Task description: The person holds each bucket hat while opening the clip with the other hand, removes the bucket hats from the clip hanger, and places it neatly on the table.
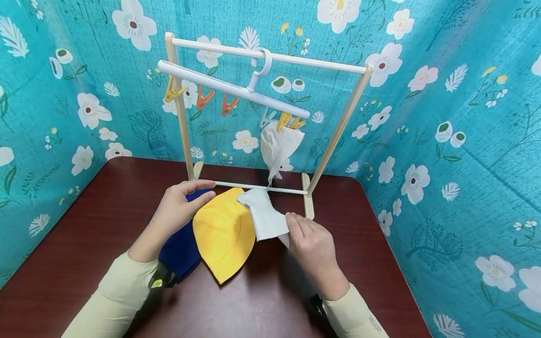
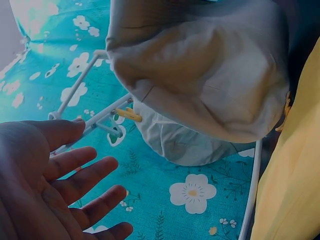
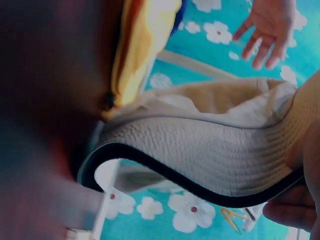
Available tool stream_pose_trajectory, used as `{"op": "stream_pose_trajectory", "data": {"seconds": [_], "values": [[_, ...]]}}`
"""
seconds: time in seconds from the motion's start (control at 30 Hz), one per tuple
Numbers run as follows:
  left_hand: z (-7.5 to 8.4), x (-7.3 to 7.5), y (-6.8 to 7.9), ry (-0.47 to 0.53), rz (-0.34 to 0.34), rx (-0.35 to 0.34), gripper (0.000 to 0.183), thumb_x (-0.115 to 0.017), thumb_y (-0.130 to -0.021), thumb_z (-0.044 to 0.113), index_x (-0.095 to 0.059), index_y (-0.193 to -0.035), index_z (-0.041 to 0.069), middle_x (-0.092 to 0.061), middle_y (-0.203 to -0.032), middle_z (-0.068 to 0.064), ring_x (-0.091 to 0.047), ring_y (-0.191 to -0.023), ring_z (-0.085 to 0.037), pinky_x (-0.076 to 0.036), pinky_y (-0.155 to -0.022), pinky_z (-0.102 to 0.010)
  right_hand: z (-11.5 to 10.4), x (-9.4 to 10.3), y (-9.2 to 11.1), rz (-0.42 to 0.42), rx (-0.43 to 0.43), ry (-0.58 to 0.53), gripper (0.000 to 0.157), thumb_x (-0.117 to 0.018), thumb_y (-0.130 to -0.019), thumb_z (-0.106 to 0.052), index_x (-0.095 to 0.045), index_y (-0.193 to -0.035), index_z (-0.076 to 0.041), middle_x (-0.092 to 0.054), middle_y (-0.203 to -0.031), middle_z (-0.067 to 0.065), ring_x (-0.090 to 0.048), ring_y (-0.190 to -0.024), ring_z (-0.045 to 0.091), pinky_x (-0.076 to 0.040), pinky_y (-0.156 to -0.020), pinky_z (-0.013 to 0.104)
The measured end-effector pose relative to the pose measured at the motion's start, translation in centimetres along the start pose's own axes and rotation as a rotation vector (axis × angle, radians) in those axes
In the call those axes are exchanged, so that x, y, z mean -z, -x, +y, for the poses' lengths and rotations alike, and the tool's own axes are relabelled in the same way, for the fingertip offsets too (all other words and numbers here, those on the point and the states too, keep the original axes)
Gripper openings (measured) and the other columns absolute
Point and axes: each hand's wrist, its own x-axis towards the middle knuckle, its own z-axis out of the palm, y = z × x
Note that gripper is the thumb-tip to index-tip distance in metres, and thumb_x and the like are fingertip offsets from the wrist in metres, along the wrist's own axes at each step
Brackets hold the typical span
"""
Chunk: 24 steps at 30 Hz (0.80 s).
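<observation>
My right hand [image 1: 310, 244] pinches the brim of a pale bucket hat [image 1: 267, 220], held up over the front of the rack. The right wrist view shows the stitched brim [image 3: 200, 155] with its dark edge, bent in a wave. My left hand [image 1: 179, 206] is spread, holding nothing, near the yellow hat [image 1: 224, 234] and above a dark blue hat [image 1: 181, 251]. In the left wrist view, the left fingers [image 2: 92, 180] extend below the pale hat [image 2: 200, 75]. Another whitish hat [image 1: 281, 145] hangs from yellow clips [image 1: 284, 121] on the white hanger [image 1: 236, 89].
The hanger hooks over the top bar [image 1: 313, 61] of a wooden rack and tilts down to the right. Its left half carries a yellow clip [image 1: 172, 89] and orange clips [image 1: 204, 98]. Behind the dark red table [image 1: 359, 281] hangs a teal flowered cloth [image 1: 422, 155].
</observation>
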Motion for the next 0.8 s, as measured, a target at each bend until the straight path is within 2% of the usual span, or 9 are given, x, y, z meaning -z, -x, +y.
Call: {"op": "stream_pose_trajectory", "data": {"seconds": [0.23,0.57,0.67,0.8], "values": [[0.1,0.1,0.1,0.008,-0.009,0.009,0.045,-0.068,-0.098,0.048,-0.07,-0.132,0.02,-0.069,-0.131,-0.003,-0.054,-0.135,-0.028,-0.047,-0.105,-0.056,-1.3,-0.3,1.8,-0.014,0.07,-0.039,0.023,-0.054,-0.095,-0.001,-0.074,-0.105,0.003,-0.077,-0.093,0.013,-0.075,-0.073,0.021,-0.062,-0.071,0.036],[0.4,0.1,0.1,0.014,-0.013,0.005,0.043,-0.068,-0.098,0.045,-0.07,-0.132,0.019,-0.069,-0.132,-0.003,-0.054,-0.135,-0.028,-0.048,-0.105,-0.055,0.1,-0.7,3.8,0.052,0.193,-0.081,0.021,-0.056,-0.096,-0.001,-0.075,-0.104,0.004,-0.077,-0.093,0.013,-0.075,-0.077,0.021,-0.062,-0.069,0.038],[0.4,0.1,0.1,0.011,-0.013,0.005,0.043,-0.068,-0.098,0.044,-0.07,-0.132,0.019,-0.069,-0.132,-0.004,-0.054,-0.135,-0.028,-0.048,-0.105,-0.056,0.6,-0.9,4.5,0.036,0.174,-0.09,0.022,-0.056,-0.096,-0.002,-0.075,-0.105,0.004,-0.077,-0.093,0.013,-0.075,-0.077,0.022,-0.062,-0.069,0.038],[0.4,0.0,0.1,0.015,-0.012,0.002,0.042,-0.068,-0.098,0.044,-0.07,-0.132,0.019,-0.069,-0.132,-0.003,-0.054,-0.134,-0.027,-0.049,-0.104,-0.055,1.3,-1.3,5.5,-0.024,0.09,-0.105,0.026,-0.054,-0.095,-0.003,-0.075,-0.109,0.002,-0.078,-0.095,0.013,-0.076,-0.076,0.022,-0.062,-0.07,0.039]]}}
